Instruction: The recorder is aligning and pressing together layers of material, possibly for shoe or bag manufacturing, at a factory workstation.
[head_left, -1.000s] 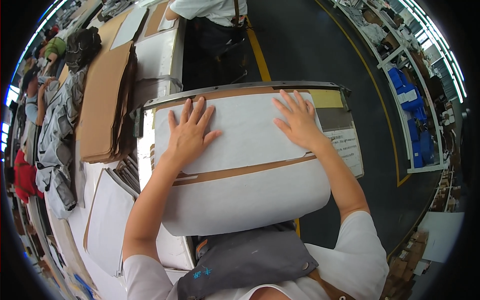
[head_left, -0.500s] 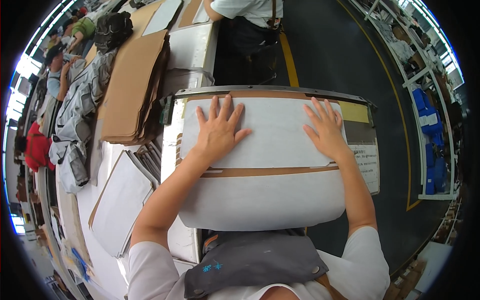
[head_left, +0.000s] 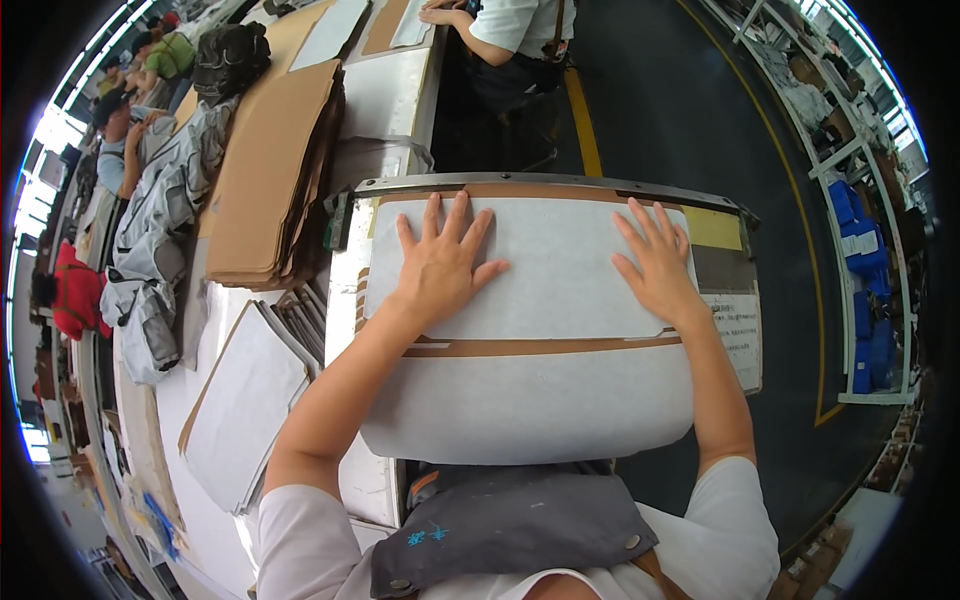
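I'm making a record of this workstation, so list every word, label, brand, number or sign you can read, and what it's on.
Grey apron: blue characters on the front; I don't copy out wording.
White sheet right of the right hand: dark printed lines, mostly too small to read.
Blue bin: white label, too blurred to read.

Both arms are stretched forward, and the hands are placed well apart from each other. The left hand (head_left: 440,262) is spread flat with its palm turned down; its fingers (head_left: 457,215) are separated and directed forward, and its thumb (head_left: 490,272) is pointed to the right. The right hand (head_left: 658,262) is also spread palm down, with the fingers inclined slightly leftward and the thumb turned inward. The left forearm (head_left: 348,385) is angled toward the right, while the right forearm (head_left: 720,385) is inclined toward the left.
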